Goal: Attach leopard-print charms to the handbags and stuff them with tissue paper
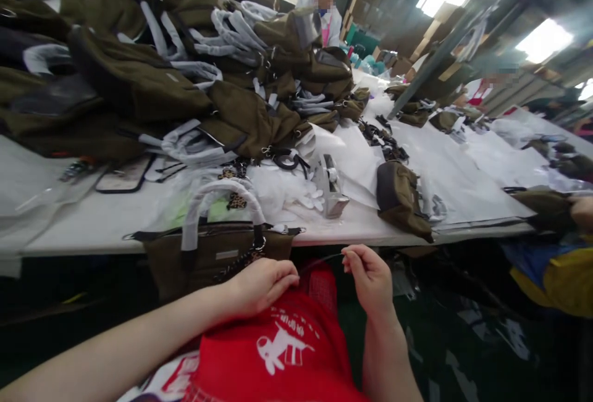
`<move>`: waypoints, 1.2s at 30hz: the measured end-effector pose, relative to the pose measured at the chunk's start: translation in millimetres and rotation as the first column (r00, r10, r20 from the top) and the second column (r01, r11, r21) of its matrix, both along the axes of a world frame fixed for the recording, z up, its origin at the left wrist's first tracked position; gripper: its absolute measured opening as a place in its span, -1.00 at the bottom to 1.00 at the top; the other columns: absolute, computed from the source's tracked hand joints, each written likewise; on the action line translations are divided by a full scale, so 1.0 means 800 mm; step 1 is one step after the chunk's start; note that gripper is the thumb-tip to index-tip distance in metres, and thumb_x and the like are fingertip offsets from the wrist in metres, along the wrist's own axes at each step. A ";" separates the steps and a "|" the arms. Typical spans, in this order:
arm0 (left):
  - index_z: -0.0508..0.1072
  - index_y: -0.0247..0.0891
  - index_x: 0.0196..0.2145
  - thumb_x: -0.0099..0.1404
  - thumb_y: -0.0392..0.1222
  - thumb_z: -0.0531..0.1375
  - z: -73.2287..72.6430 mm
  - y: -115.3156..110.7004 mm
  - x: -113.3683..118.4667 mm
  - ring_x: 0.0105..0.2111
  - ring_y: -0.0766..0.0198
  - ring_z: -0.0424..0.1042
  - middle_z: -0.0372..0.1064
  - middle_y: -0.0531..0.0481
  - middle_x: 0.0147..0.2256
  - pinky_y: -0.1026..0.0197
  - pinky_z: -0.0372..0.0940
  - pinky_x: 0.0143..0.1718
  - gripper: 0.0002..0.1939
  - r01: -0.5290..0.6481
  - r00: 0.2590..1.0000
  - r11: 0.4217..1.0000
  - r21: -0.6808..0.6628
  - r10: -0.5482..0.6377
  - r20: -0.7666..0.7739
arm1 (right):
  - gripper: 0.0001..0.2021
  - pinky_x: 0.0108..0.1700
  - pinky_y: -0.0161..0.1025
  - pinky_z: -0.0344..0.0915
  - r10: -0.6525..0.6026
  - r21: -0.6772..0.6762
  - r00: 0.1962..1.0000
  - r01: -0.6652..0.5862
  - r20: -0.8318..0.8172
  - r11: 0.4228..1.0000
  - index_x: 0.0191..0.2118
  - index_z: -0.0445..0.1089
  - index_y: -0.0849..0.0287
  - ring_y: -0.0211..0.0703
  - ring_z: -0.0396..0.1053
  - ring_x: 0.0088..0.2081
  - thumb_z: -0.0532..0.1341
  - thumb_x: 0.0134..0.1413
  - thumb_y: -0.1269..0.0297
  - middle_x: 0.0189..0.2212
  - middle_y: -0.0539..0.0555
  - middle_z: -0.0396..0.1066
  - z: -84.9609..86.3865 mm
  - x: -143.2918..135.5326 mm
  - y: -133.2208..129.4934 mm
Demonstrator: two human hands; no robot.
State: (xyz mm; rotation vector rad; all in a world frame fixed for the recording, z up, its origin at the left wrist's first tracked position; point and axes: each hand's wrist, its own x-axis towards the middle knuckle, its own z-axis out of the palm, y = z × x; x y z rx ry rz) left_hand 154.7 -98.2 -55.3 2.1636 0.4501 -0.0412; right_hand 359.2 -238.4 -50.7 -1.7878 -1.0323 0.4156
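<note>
Head view is showing a table (92,226) with heaped olive bags (139,93); one handled bag (197,261) is sitting at its front edge, where a bump could be tipping it. Left hand (266,284) is curling its fingers, their hold being hidden; right hand (368,275) is pinching a thin strand (324,259) between both hands, and a loose pinch could be dropping it.

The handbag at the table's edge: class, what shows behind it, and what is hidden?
Behind the handbag, the table holds clear plastic, something green and a leopard-print piece. Its body covers part of the table's edge and anything below.
</note>
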 end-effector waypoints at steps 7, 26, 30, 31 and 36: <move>0.46 -0.22 -0.32 0.38 -0.16 -0.02 -0.011 -0.005 -0.069 -0.41 0.29 0.44 0.47 0.00 -0.41 0.29 0.33 -0.32 -0.72 -0.419 0.887 0.907 0.042 0.398 0.235 | -0.77 -0.40 -0.32 0.30 0.145 -0.114 0.988 -0.137 0.062 0.984 -0.30 0.47 0.16 -0.23 0.36 -0.48 0.14 0.24 0.15 -0.49 0.01 0.41 -0.011 -0.004 0.023; 0.38 -0.24 -0.43 0.41 0.00 -0.10 -0.013 0.002 -0.078 -0.44 0.29 0.35 0.38 0.05 -0.46 0.29 0.22 -0.34 -0.59 -0.174 0.984 0.956 -0.236 0.178 -0.004 | -0.80 -0.31 -0.29 0.33 0.331 -0.149 0.934 -0.311 0.136 0.939 -0.34 0.45 0.14 -0.20 0.40 -0.39 0.11 0.26 0.26 -0.44 0.04 0.45 -0.007 -0.051 0.043; 0.39 -0.24 -0.45 0.41 0.00 -0.10 -0.020 0.001 -0.083 -0.47 0.29 0.34 0.38 0.04 -0.49 0.29 0.20 -0.38 -0.58 -0.233 0.971 0.960 -0.159 0.220 -0.095 | -0.71 -0.09 -0.16 0.41 0.318 -0.097 0.894 -0.302 0.317 0.948 0.00 0.43 0.07 -0.08 0.45 -0.11 0.11 0.20 0.37 0.00 0.18 0.41 0.004 -0.070 0.045; 0.40 -0.24 -0.45 0.40 0.00 -0.09 -0.021 0.001 -0.083 -0.48 0.28 0.34 0.39 0.03 -0.49 0.28 0.20 -0.39 -0.58 -0.238 0.968 0.962 -0.134 0.224 -0.113 | -0.63 -0.02 -0.13 0.39 0.378 -0.099 0.856 -0.367 0.354 0.925 0.08 0.39 0.05 -0.05 0.42 -0.03 0.10 0.18 0.42 0.08 0.19 0.35 0.008 -0.080 0.045; 0.44 -0.23 -0.36 0.40 -0.08 -0.08 -0.020 0.000 -0.080 -0.36 0.23 0.44 0.50 -0.02 -0.36 0.26 0.23 -0.30 -0.64 -0.237 0.971 0.964 -0.117 0.234 -0.039 | -0.64 -0.08 -0.16 0.38 0.685 -0.310 0.627 -0.612 0.370 0.728 0.06 0.40 0.13 -0.06 0.44 -0.16 0.08 0.19 0.48 -0.16 0.16 0.50 0.013 -0.122 0.057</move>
